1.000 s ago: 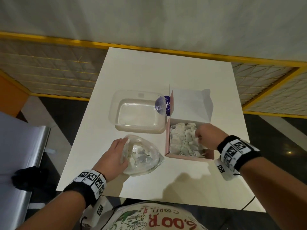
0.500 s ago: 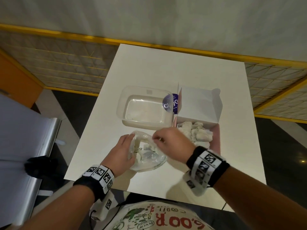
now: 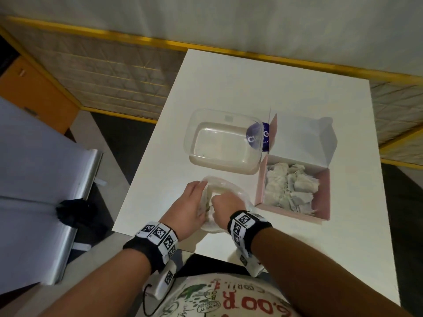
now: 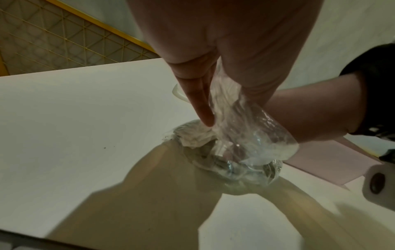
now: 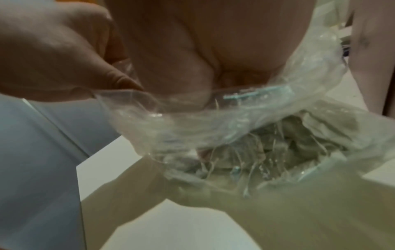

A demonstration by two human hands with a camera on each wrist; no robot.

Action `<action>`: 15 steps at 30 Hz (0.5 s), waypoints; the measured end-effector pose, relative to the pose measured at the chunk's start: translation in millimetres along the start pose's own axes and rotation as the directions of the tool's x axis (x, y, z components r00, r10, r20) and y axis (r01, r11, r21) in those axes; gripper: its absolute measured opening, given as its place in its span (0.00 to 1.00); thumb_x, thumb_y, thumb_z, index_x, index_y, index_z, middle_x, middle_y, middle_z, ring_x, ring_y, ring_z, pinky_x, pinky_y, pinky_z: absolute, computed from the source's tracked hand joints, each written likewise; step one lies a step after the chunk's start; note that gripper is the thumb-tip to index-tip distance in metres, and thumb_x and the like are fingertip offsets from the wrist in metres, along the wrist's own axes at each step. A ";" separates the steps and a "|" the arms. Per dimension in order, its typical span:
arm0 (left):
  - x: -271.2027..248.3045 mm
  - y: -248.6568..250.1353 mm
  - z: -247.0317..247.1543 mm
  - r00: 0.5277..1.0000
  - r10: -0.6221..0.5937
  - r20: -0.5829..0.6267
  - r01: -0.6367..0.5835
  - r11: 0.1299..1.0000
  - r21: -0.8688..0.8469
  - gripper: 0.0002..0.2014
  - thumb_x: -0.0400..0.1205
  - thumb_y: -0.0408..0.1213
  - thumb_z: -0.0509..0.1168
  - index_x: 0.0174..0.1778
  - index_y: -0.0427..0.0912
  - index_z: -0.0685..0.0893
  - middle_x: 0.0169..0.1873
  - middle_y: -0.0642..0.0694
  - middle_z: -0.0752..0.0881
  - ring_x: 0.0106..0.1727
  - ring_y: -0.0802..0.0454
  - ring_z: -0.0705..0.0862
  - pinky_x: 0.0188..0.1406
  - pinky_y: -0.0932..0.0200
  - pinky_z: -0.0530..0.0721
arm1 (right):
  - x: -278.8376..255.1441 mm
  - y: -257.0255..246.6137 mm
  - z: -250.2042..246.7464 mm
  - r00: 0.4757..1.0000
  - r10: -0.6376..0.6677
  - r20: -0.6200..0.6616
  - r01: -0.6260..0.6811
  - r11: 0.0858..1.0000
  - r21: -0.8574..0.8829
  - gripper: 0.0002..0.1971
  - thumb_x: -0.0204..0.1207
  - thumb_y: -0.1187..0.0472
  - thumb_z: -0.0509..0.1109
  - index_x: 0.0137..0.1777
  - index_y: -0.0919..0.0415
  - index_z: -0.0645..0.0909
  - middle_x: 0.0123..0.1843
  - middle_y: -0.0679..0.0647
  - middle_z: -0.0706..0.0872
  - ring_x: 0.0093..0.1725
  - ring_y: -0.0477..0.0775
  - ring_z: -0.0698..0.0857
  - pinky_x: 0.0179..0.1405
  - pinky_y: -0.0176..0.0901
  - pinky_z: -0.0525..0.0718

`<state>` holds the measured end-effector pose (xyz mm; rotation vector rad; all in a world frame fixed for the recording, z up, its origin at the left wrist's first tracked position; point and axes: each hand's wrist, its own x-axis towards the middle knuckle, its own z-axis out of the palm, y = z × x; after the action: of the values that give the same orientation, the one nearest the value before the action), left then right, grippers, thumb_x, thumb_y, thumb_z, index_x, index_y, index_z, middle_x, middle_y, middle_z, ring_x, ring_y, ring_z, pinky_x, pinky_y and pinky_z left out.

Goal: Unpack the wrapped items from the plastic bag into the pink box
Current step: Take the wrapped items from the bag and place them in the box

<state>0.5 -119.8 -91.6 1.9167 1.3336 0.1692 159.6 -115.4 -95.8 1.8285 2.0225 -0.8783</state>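
On the white table point(image 3: 229, 83) a clear plastic tub point(image 3: 223, 140) is seen at about 12 o'clock from the hands, and it is placed just beside the pink box point(image 3: 259, 193), which lies at 2 o'clock. The white lid point(image 3: 302, 138) of the box is standing open on its far side, toward 12 o'clock. Between the tub and the lid a dark blue label point(image 3: 265, 136) is wedged; only the letters "C" and "G" can be read on it, the rest is hidden. A pile of pale wrapped items point(image 3: 290, 188) is already lying inside the box. The plastic bag point(image 3: 229, 186) is resting on the table near its front edge, at 9 o'clock from the box, and its mouth is turned upward. The bag's long axis cannot be told, because both hands cover it. The left hand point(image 3: 187, 209) is clamped on the bag's left rim, with film pinched between thumb and fingers point(image 4: 200, 104). The right hand point(image 3: 226, 208) is pushed inside the bag; whether its grip is closed on an item cannot be told. More wrapped items with thin strings point(image 5: 278, 152) are seen in the bag. On the shirt point(image 3: 229, 300) "6.00 R" is printed in red.
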 end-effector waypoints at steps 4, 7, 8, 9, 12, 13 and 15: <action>2.2 -2.9 -4.8 1.000 -0.002 0.017 0.002 1.000 0.008 0.43 0.79 0.35 0.71 0.87 0.48 0.55 0.80 0.50 0.61 0.67 0.46 0.81 0.68 0.52 0.80 | -4.2 1.6 -2.1 0.998 -0.052 -0.035 0.055 0.994 0.097 0.09 0.82 0.61 0.65 0.56 0.63 0.83 0.51 0.60 0.86 0.51 0.61 0.83 0.50 0.49 0.76; 5.6 -7.4 -8.1 1.000 0.007 0.019 -0.008 1.000 0.006 0.43 0.78 0.36 0.71 0.87 0.48 0.56 0.80 0.51 0.61 0.67 0.45 0.81 0.68 0.50 0.80 | -9.4 8.4 -8.8 0.988 -0.091 -0.121 0.124 0.944 0.305 0.04 0.79 0.61 0.68 0.46 0.54 0.83 0.42 0.50 0.83 0.45 0.54 0.81 0.46 0.44 0.75; 6.6 -9.0 -8.9 1.000 0.007 0.022 -0.007 1.000 0.007 0.43 0.79 0.36 0.71 0.87 0.48 0.55 0.80 0.51 0.61 0.67 0.45 0.81 0.68 0.50 0.80 | -11.6 11.2 -14.1 0.985 -0.085 -0.148 0.133 0.925 0.356 0.05 0.77 0.62 0.68 0.42 0.51 0.83 0.40 0.48 0.84 0.44 0.54 0.82 0.46 0.45 0.78; 7.3 -10.2 -9.9 1.000 0.007 0.026 -0.007 1.000 0.006 0.43 0.79 0.37 0.71 0.87 0.48 0.55 0.80 0.51 0.61 0.67 0.45 0.81 0.68 0.50 0.80 | -14.5 14.1 -20.0 0.983 -0.074 -0.166 0.135 0.909 0.394 0.06 0.75 0.62 0.69 0.40 0.50 0.83 0.40 0.48 0.86 0.43 0.53 0.83 0.46 0.46 0.81; 8.5 -12.7 -12.3 0.999 0.019 0.029 -0.019 1.000 -0.001 0.42 0.79 0.38 0.70 0.87 0.49 0.55 0.80 0.52 0.61 0.68 0.47 0.81 0.70 0.52 0.79 | -25.2 19.6 -40.0 0.973 -0.065 -0.220 0.166 0.862 0.479 0.04 0.74 0.62 0.71 0.41 0.54 0.87 0.39 0.47 0.88 0.42 0.50 0.85 0.47 0.45 0.84; 8.7 -12.9 -12.8 0.999 0.019 0.032 -0.019 1.000 -0.005 0.41 0.80 0.38 0.70 0.87 0.49 0.55 0.80 0.52 0.61 0.68 0.48 0.80 0.70 0.55 0.78 | -28.6 21.3 -46.5 0.968 -0.067 -0.243 0.187 0.837 0.514 0.03 0.74 0.62 0.73 0.42 0.56 0.88 0.39 0.47 0.88 0.41 0.48 0.85 0.46 0.43 0.84; 9.5 -12.7 -13.5 0.999 0.021 0.036 -0.020 1.000 -0.013 0.40 0.81 0.39 0.69 0.87 0.48 0.55 0.80 0.53 0.61 0.69 0.50 0.79 0.70 0.57 0.77 | -34.6 23.3 -60.3 0.961 -0.047 -0.272 0.208 0.768 0.606 0.01 0.74 0.62 0.76 0.43 0.58 0.88 0.38 0.46 0.87 0.38 0.43 0.84 0.43 0.39 0.84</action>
<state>-11.6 -103.0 -93.6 1.9143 1.2860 0.1521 199.3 -106.6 -34.8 2.2375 2.1879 -1.6096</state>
